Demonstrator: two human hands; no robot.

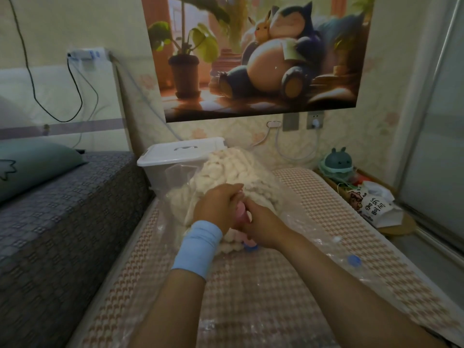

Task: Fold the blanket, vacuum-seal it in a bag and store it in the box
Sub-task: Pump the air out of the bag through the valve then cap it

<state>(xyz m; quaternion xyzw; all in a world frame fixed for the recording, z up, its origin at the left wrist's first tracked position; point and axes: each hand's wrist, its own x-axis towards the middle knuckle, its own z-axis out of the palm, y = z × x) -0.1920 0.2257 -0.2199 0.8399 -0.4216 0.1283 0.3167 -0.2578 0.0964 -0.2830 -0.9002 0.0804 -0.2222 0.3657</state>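
A cream fluffy blanket (pixel 233 172) lies bundled inside a clear plastic vacuum bag (pixel 298 217) on the checked mat. A pink hand pump (pixel 242 211) stands on the bag just in front of the blanket. My left hand (pixel 218 204), with a blue wristband, grips the pump's upper part. My right hand (pixel 261 226) grips the pump lower down, near its blue base (pixel 251 248). A white-lidded storage box (pixel 183 153) sits shut behind the blanket against the wall.
A blue round cap (pixel 353 260) lies on the bag's flat part to the right. A grey bed (pixel 62 209) with a green pillow (pixel 32 164) borders the mat on the left. A paper bag (pixel 374 204) and a small teal toy (pixel 337 160) stand at the right.
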